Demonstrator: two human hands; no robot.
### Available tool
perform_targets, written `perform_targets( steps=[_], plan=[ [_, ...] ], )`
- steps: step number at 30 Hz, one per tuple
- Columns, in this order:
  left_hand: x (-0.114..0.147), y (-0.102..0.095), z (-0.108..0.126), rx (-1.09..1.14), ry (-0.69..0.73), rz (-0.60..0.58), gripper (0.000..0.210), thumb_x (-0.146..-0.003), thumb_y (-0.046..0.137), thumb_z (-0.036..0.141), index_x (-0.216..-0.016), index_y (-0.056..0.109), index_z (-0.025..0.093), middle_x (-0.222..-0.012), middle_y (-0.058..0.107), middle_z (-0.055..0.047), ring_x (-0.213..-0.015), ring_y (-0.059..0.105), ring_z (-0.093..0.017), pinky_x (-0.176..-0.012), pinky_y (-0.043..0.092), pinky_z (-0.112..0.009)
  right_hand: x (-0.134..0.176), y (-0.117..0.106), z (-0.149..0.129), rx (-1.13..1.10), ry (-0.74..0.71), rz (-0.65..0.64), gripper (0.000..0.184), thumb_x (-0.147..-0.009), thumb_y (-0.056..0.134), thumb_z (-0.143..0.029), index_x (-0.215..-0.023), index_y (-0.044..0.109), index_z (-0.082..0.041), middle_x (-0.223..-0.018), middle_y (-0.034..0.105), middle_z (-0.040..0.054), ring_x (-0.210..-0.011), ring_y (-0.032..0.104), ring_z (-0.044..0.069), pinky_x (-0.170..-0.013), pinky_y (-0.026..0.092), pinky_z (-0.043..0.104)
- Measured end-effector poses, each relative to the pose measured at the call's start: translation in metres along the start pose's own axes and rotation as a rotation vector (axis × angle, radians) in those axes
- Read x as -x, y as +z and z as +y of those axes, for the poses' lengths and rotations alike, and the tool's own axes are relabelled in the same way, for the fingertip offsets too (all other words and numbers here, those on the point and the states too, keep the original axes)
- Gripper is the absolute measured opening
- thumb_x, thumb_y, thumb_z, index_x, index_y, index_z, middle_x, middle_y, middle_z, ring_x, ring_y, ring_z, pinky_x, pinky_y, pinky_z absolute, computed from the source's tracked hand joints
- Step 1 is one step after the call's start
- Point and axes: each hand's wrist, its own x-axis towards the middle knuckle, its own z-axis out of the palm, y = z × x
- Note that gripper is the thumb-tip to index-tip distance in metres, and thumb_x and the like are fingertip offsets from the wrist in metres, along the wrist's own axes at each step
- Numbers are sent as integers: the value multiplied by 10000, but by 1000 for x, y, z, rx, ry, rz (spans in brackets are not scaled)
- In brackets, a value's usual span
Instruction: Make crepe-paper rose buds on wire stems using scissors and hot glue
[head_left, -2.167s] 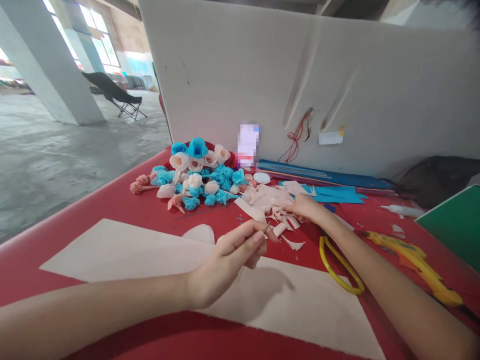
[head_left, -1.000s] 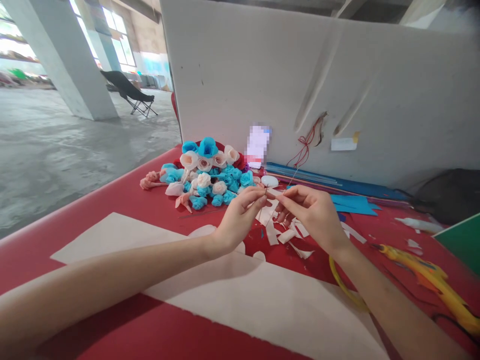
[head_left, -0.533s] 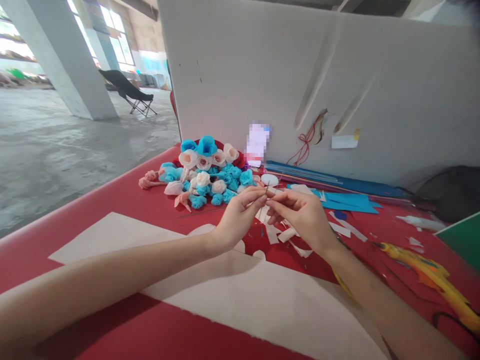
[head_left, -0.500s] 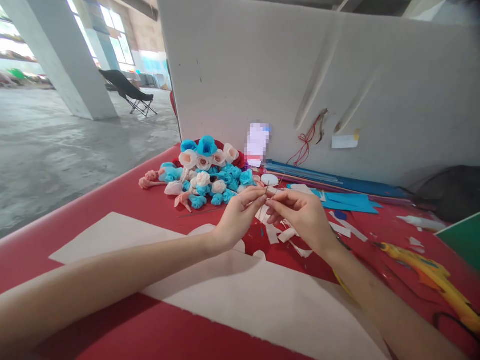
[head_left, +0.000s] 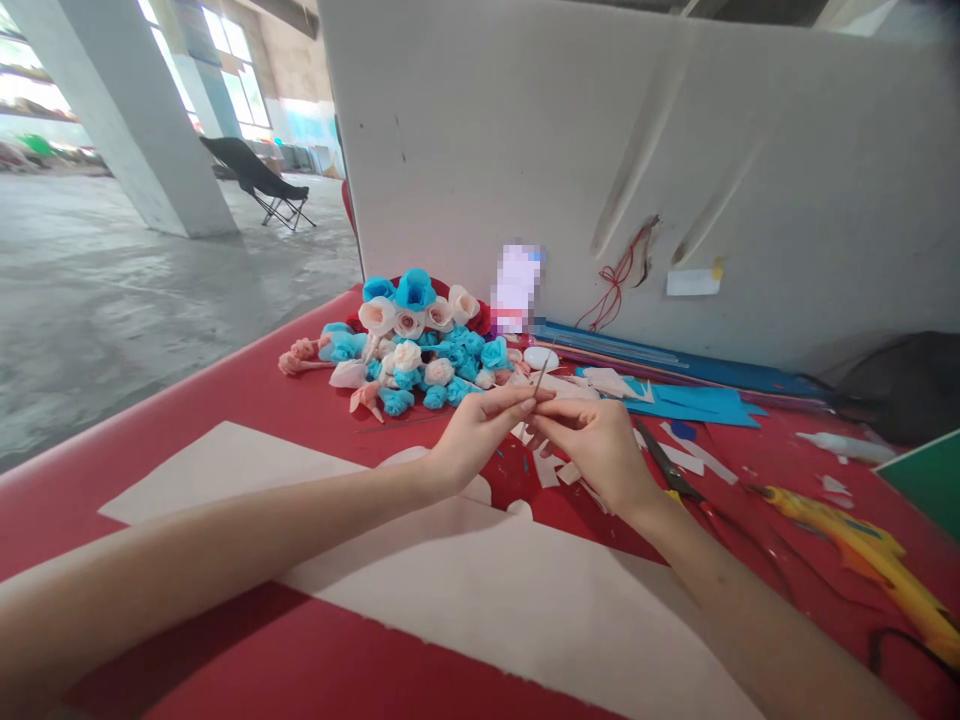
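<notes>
My left hand [head_left: 472, 440] is closed in a pinch above the table, its fingertips meeting those of my right hand. A thin dark wire [head_left: 544, 366] sticks up at a tilt from between the fingertips. My right hand [head_left: 600, 445] is closed too, pinching at the wire's lower end; whatever else lies between the fingers is hidden. Beyond my left hand sits a pile of blue, cream and pink paper flowers [head_left: 409, 350]. Under my wrists lies a large cream paper sheet [head_left: 480, 590], and cream paper scraps [head_left: 550, 470] are scattered below my right hand.
Scissors [head_left: 664, 465] and a yellow glue gun [head_left: 862, 545] lie on the red table [head_left: 247, 660] to the right. Blue paper [head_left: 701, 402] and a white tube [head_left: 844, 446] are farther back. A phone [head_left: 517, 288] leans on the white panel [head_left: 480, 120].
My right hand has moved slightly left and closer against my left fingertips. The wire's upper end now leans right. More of the scissors shows beside my right wrist.
</notes>
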Motion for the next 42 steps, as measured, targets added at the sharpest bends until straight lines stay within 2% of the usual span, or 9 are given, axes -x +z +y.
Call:
perform_targets(
  steps=[7,12,17,22,24,28,33,38,42],
  plan=[
    [0,0,5,24,-6,5,251,-793,527,243,-998,651,170,-1038,651,-39,-1018,543,-181,-865,422,-264,1,3,0,41,17,3,173,-850,542,-240,-761,599,-103,-619,574,-29,-530,540,76,-547,474,220],
    [-1,3,17,40,-31,50,273,-784,540,268,-1012,637,154,-1010,662,-55,-899,598,-182,-710,493,-258,5,4,-6,27,40,22,147,-847,542,-225,-778,605,-111,-622,583,-27,-544,550,81,-573,479,233],
    [-1,2,18,26,-77,51,229,-789,525,245,-933,669,141,-933,676,-49,-678,602,-121,-590,486,-222,3,4,-3,9,92,-85,144,-848,545,-225,-785,584,-101,-647,577,-24,-554,553,80,-571,487,233],
    [1,3,15,26,-92,24,222,-798,517,261,-933,664,164,-904,679,-30,-542,554,-73,-558,468,-206,0,3,2,-5,162,-188,175,-859,531,-257,-795,575,-100,-659,560,-21,-571,545,82,-563,483,229],
    [2,4,15,32,-91,18,217,-801,515,259,-934,661,171,-905,679,-28,-576,567,-82,-566,467,-203,0,4,4,-18,186,-205,179,-862,525,-262,-799,568,-100,-666,554,-20,-569,539,80,-551,478,222],
    [2,3,16,67,-89,10,186,-794,529,258,-866,664,152,-894,675,-46,-778,600,-141,-624,473,-206,-1,7,7,-87,225,-265,183,-865,522,-261,-795,561,-97,-664,548,-22,-542,526,70,-520,471,205],
    [3,4,31,168,-64,-13,178,-813,508,304,-850,608,161,-871,655,-32,-680,600,-118,-606,491,-230,1,3,0,-188,222,-256,176,-862,529,-250,-789,564,-93,-618,538,-35,-492,507,58,-489,456,190],
    [13,13,49,325,-86,-60,116,-825,497,269,-815,561,173,-701,585,12,-595,564,-85,-529,480,-194,17,1,-14,-303,205,-255,219,-820,560,-283,-691,554,-107,-576,555,-22,-477,532,71,-496,458,200],
    [29,22,57,418,-199,-198,135,-843,452,326,-844,520,210,-596,470,45,-395,441,-62,-350,410,-200,41,2,-27,-391,240,-258,230,-770,553,-336,-650,550,-140,-588,567,-5,-499,564,100,-464,463,195]
  ],
)
